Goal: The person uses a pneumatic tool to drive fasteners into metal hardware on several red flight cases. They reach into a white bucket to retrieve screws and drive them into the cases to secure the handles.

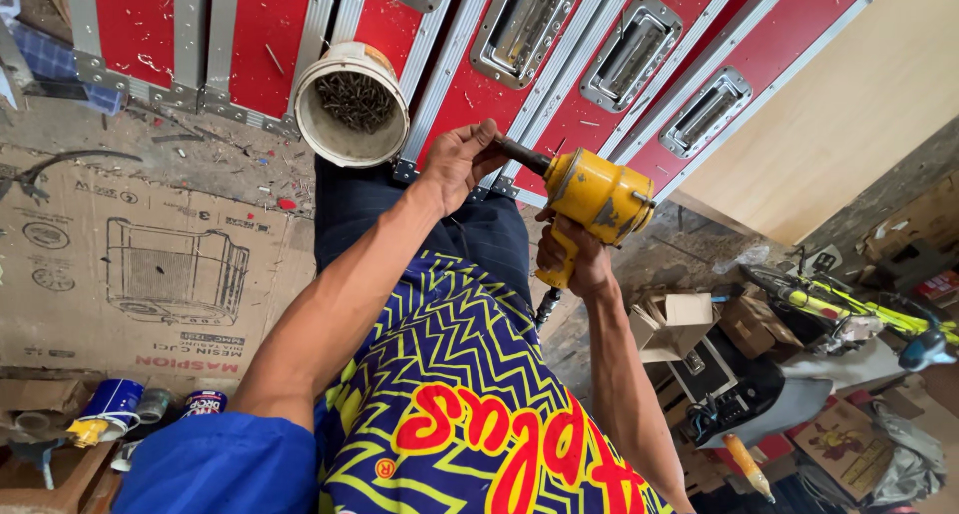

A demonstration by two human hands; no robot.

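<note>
My right hand [576, 261] grips the handle of a worn yellow pneumatic rivet gun [597, 195], its black nose pointing at the metal edge of a red flight case [589, 44]. At the tool's nose, my left hand [460, 159] closes its fingers around the tip, against the aluminium trim at the case's lower edge. An air hose fitting hangs below the handle. A white bucket [352, 104] holding several rivets rests on my lap, tipped against the case.
Flattened cardboard [140, 264] covers the floor at left, with small cans [115, 404] beside it. A plywood panel [849, 124] leans at right. Boxes [679, 324], a black device and a yellow-green bicycle frame [849, 309] clutter the lower right.
</note>
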